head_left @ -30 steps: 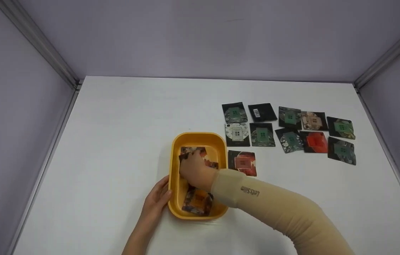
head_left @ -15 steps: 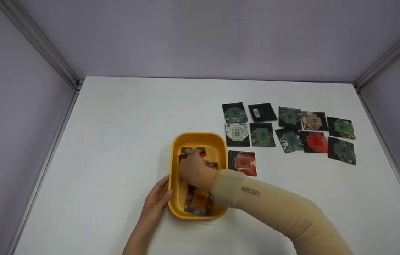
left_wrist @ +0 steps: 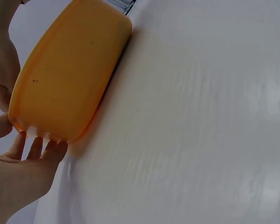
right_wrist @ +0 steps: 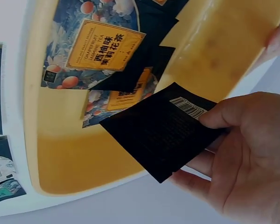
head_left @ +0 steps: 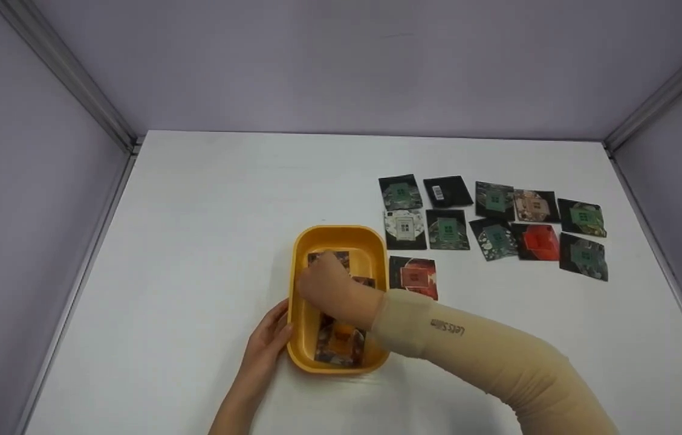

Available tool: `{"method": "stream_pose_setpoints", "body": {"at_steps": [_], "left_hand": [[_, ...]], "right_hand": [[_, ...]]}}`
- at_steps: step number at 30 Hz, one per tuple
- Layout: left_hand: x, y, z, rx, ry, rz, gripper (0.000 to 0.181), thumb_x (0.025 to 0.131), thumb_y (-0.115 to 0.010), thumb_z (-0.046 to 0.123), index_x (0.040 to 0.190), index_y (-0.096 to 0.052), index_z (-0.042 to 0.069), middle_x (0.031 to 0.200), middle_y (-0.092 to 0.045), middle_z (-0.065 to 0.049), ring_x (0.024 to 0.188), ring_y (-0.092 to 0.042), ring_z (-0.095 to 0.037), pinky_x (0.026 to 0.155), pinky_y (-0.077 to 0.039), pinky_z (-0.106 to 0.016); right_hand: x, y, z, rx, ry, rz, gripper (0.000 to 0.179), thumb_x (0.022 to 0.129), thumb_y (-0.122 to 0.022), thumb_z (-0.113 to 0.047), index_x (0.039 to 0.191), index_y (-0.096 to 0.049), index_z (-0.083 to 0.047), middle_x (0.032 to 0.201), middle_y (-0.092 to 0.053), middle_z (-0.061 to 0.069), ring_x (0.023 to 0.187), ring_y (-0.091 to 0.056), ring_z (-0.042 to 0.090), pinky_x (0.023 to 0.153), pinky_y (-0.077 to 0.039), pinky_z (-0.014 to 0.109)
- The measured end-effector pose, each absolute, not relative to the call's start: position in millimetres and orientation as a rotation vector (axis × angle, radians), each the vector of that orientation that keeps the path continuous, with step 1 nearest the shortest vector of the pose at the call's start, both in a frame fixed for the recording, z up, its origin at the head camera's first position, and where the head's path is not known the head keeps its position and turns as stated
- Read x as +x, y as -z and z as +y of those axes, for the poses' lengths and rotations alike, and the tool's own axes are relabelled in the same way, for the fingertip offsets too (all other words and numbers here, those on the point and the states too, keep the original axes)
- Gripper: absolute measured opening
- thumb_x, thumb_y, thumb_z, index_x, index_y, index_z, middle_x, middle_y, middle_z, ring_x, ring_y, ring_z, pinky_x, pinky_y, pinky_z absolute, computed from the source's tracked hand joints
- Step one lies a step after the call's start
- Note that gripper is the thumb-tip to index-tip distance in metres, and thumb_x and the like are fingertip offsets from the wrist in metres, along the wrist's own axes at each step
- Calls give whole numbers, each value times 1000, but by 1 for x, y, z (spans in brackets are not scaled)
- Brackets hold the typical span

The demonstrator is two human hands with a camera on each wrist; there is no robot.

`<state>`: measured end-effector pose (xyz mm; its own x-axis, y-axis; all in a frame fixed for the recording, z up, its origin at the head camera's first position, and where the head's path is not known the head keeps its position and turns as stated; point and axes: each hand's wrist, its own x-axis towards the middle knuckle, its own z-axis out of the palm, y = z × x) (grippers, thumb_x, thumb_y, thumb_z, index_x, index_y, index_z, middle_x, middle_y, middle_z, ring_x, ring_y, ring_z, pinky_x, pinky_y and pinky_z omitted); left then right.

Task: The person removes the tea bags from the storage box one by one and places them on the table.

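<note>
My right hand [head_left: 329, 290] is inside a yellow plastic bin [head_left: 377, 260]. In the right wrist view its thumb and fingers pinch a black tea sachet [right_wrist: 154, 133], barcode side showing, above the bin floor. Under it lie several flat sachets, one a grapefruit jasmine tea sachet [right_wrist: 102, 51] with an orange label. From overhead, the lowest sachet [head_left: 341, 344] sits near the bin's front end. My left hand [head_left: 265, 341] holds the bin's left side, thumb at the rim and fingertips [left_wrist: 60, 145] against the outer wall. The head view hides the pinched sachet.
Right of the bin lies a red tea sachet [head_left: 415, 277]. Several more sachets spread in rough rows farther back, among them a black one [head_left: 448, 191] with its barcode up. The white table [head_left: 196, 241] is bounded by pale walls [head_left: 347, 72].
My right hand has turned slightly and its sleeve has shifted right. The lowest sachet in the bin has slid a little to the right. The left hand and the bin stay put.
</note>
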<state>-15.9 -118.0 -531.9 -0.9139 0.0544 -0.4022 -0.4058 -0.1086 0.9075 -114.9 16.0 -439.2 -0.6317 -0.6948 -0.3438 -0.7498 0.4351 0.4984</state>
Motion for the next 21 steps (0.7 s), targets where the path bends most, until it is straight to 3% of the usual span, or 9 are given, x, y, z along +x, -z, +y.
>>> {"method": "stream_pose_setpoints", "body": {"at_steps": [4,11,15,21], "left_hand": [[-17,533,-118,-416,-2073,1875,65,97,-63,40,151,-40,11,157,-36,-7,146,-28,-25,119,-25,-44],[-17,533,-116,-440,-2046,1894,65,96,-64,41,150,-42,13,156,-37,-6,146,-29,-24,118,-26,-45],[-16,532,-116,-441,-2056,1893,65,96,-64,41,150,-41,12,156,-37,-7,146,-30,-25,118,-26,-45],[-17,531,-117,-435,-2058,1896,66,97,-63,41,151,-40,11,157,-36,-9,147,-28,-26,119,-23,-45]], "right_hand": [[-112,432,20,-1350,-887,2610,14,90,-75,-27,100,-74,-17,75,-68,-4,58,-52,13,60,-52,24],[-100,422,33,-1497,-702,2674,26,88,-77,-26,112,-74,-18,95,-74,-2,82,-68,16,92,-55,37],[-90,417,46,-1552,-665,2750,28,89,-76,-28,114,-73,-15,97,-74,1,88,-70,18,94,-54,39],[-78,416,70,-1619,-505,2905,29,91,-74,-26,116,-71,-12,109,-73,4,91,-70,20,87,-56,38]]}}
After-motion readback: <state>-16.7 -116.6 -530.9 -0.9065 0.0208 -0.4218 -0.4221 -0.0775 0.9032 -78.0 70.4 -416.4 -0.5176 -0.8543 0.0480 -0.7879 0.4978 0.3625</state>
